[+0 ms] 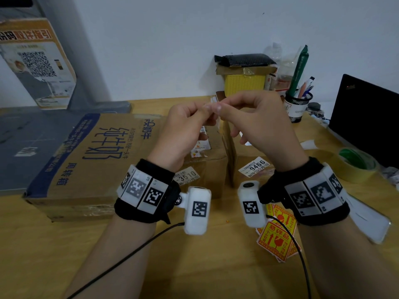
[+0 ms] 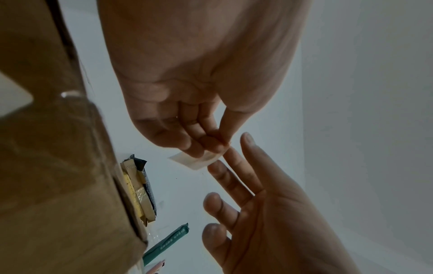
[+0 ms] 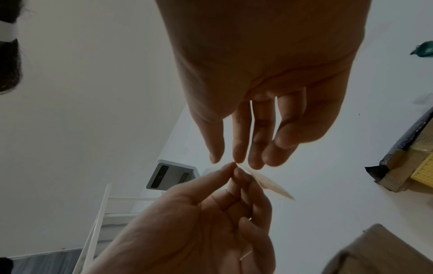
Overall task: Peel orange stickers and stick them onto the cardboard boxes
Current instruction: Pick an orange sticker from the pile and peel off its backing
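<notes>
Near your right wrist lies a fan of stickers (image 1: 275,241), orange-yellow with red print. To your left the large carton (image 1: 90,160) is brown with dark blue characters and a blue edge band. Your wristbands (image 1: 143,192) are black, carrying white blocks with black-and-white square codes. Far back sits a yellow box (image 1: 245,85); at right, a yellow tape roll (image 1: 354,167) with a green core.

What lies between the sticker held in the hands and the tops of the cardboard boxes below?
Nothing visible. The left hand pinches the sticker, the right hand touching it, above the cardboard boxes; their tops carry only flat labels.
</notes>
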### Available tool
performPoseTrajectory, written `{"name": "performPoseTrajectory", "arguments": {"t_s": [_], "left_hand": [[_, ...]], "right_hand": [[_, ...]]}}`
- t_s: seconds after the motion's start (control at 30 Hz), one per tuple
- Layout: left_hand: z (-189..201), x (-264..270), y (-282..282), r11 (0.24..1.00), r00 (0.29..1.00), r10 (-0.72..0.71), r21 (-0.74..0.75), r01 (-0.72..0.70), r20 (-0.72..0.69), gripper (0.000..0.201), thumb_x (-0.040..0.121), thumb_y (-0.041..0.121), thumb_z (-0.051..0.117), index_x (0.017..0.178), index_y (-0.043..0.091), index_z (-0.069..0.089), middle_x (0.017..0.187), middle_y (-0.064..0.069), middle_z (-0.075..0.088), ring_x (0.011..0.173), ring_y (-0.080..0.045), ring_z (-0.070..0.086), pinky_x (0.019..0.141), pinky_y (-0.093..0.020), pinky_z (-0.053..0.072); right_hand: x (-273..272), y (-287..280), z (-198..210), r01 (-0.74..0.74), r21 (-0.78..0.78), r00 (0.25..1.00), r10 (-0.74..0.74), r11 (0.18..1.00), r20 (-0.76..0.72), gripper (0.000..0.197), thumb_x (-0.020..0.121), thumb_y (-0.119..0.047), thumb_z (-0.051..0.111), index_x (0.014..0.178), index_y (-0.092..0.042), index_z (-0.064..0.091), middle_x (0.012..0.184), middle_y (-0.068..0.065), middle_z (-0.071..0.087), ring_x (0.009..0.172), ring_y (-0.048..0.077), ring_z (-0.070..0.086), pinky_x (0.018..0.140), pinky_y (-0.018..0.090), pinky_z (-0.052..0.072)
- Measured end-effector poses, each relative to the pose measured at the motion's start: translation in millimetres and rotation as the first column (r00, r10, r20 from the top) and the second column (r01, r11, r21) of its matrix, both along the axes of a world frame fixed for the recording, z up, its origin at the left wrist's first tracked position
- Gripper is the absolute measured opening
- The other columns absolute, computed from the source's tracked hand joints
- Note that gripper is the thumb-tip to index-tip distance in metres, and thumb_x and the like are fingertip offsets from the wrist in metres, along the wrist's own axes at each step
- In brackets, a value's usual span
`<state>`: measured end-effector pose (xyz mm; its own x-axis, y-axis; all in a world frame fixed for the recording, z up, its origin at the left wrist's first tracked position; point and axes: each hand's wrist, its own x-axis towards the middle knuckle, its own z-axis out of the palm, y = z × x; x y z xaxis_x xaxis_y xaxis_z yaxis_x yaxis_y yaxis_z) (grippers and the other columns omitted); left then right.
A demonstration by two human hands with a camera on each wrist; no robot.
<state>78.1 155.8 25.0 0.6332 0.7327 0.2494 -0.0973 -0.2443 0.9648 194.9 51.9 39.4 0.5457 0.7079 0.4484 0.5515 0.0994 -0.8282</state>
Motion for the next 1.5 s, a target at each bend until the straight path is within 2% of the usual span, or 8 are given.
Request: {"name": "performPoseTrajectory", "arguments": {"t_s": [0.13,0.43,0.67,0.83,1.1,1.23,1.4,1.5], "left_hand": [[0,0,-1,0.999,1.000,-0.029,0.012,0.029,-0.008,0.023,0.101,0.022,0.057,0.086,0.021,0.074,0.074,0.007,0.065,0.078,-0.007,0.062,0.062,-0.028,0.048],[-2,1,0,1.000,0.999,-0.010,0.017,0.010,-0.036,0.024,0.101,0.021,0.056,0.084,0.022,0.073,0.072,0.008,0.069,0.075,-0.008,0.064,0.061,-0.027,0.047],[-2,1,1,1.000,0.998,0.023,-0.004,-0.023,-0.061,0.025,0.097,0.021,0.057,0.079,0.014,0.072,0.075,0.002,0.069,0.073,-0.010,0.061,0.060,-0.028,0.045],[-2,0,4,0.995,0.994,0.081,-0.052,-0.085,-0.078,0.032,0.094,0.019,0.060,0.062,0.022,0.065,0.066,0.003,0.062,0.066,-0.009,0.058,0.052,-0.022,0.041],[-1,-4,9,0.986,0.986,0.135,-0.081,-0.143,-0.096,0.026,0.091,0.020,0.061,0.065,0.018,0.064,0.074,-0.004,0.062,0.066,-0.011,0.058,0.050,-0.023,0.043],[1,-7,15,0.979,0.980,0.175,-0.089,-0.183,-0.090,0.015,0.092,0.019,0.062,0.080,0.010,0.068,0.073,0.000,0.058,0.063,-0.008,0.057,0.047,-0.020,0.041],[3,-14,19,0.962,0.960,0.261,-0.060,-0.267,-0.098,0.019,0.089,0.018,0.057,0.070,0.017,0.058,0.071,0.002,0.057,0.062,-0.007,0.058,0.049,-0.021,0.042],[8,-13,13,0.974,0.969,0.219,-0.029,-0.224,-0.117,0.019,0.089,0.017,0.056,0.071,0.016,0.060,0.071,0.003,0.061,0.065,-0.008,0.059,0.049,-0.021,0.040]], "right_hand": [[3,0,-1,0.042,-0.006,0.999,-0.042,0.999,0.019,0.015,0.091,-0.034,0.076,0.089,-0.020,0.081,0.066,-0.008,0.070,0.046,0.010,0.062,0.044,0.020,0.047],[3,1,0,0.054,-0.010,0.998,-0.054,0.998,-0.007,0.014,0.091,-0.019,0.070,0.083,-0.012,0.079,0.081,0.010,0.076,0.049,0.007,0.058,0.042,0.015,0.044],[7,-1,0,0.074,-0.013,0.997,-0.074,0.997,-0.020,0.020,0.091,-0.013,0.065,0.074,-0.014,0.074,0.082,0.013,0.075,0.050,0.008,0.057,0.042,0.016,0.044],[15,-6,2,0.092,0.008,0.996,-0.092,0.996,-0.012,0.017,0.090,-0.010,0.062,0.079,-0.008,0.074,0.077,0.021,0.073,0.047,0.012,0.057,0.040,0.021,0.044],[30,-10,3,0.183,0.007,0.981,-0.182,0.983,-0.060,0.017,0.090,-0.013,0.061,0.076,-0.013,0.071,0.068,0.000,0.072,0.043,0.012,0.058,0.040,0.026,0.043],[35,-10,3,0.229,0.007,0.969,-0.227,0.973,-0.095,0.016,0.089,-0.014,0.060,0.078,-0.008,0.070,0.068,0.002,0.073,0.043,0.015,0.056,0.042,0.026,0.042],[38,-12,4,0.288,0.026,0.953,-0.283,0.957,-0.108,0.017,0.087,-0.015,0.058,0.075,-0.007,0.068,0.067,0.003,0.073,0.045,0.016,0.057,0.041,0.023,0.043],[35,-15,8,0.286,0.040,0.955,-0.281,0.957,-0.098,0.018,0.087,-0.014,0.058,0.073,-0.009,0.068,0.067,0.002,0.073,0.045,0.013,0.056,0.040,0.020,0.043]]}}
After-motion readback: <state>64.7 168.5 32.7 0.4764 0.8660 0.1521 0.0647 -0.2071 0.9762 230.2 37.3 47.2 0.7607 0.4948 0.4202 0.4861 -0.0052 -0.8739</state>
